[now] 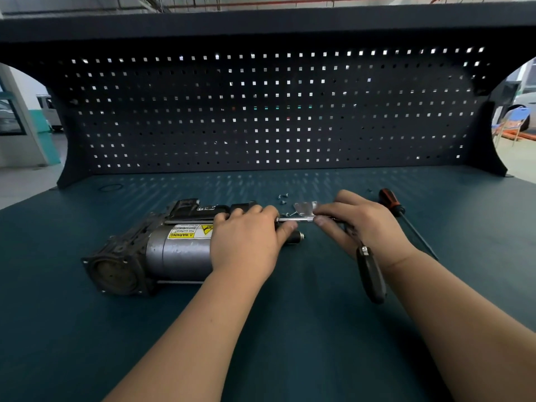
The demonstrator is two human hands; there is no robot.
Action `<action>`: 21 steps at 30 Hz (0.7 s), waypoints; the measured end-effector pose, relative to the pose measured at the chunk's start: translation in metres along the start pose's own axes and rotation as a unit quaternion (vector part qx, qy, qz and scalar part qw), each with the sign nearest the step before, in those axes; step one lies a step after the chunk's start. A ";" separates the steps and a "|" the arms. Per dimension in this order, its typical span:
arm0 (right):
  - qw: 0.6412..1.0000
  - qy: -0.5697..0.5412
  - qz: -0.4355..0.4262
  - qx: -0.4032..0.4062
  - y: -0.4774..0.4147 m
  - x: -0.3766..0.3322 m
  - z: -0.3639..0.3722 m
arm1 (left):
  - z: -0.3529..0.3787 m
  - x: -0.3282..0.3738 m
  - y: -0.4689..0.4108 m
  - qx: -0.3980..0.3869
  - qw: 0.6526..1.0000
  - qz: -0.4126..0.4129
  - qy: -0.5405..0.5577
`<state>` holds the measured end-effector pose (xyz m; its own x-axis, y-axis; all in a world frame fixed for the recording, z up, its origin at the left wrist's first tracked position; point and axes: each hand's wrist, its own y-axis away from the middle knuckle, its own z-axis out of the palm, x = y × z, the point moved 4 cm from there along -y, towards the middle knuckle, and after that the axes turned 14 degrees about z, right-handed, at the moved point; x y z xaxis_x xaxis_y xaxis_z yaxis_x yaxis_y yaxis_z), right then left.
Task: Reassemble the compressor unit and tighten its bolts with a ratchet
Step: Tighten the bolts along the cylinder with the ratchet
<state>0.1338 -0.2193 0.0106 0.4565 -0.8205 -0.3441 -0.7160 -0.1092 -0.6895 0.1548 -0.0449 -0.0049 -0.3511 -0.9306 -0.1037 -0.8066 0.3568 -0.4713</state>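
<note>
At the right end of the compressor (pixel 174 250), our left hand (pixel 246 242) grips it; our right hand (pixel 365 227) clasps the ratchet (pixel 371 274), its extension bar (pixel 294 219) pointing leftward to the unit.

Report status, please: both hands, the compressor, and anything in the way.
Left hand grips compressor end. Right hand holds ratchet, extension bar pointing at compressor end. Loose screws and metal plate just behind bar; screwdriver off to right.

Yellow label (pixel 182 235) on compressor (pixel 162 250) – "WARNING", upside down – "Hot surface".
</note>
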 end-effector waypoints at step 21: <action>0.762 -0.298 0.491 -0.298 -0.003 0.019 0.032 | 0.002 0.002 0.003 -0.007 1.000 0.016 0.000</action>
<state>0.1618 -0.2167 -0.0147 -0.4228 -0.2889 -0.8589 -0.8987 0.0121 0.4384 0.1529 -0.0454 -0.0084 -0.3770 -0.9186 -0.1183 -0.8012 0.3876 -0.4559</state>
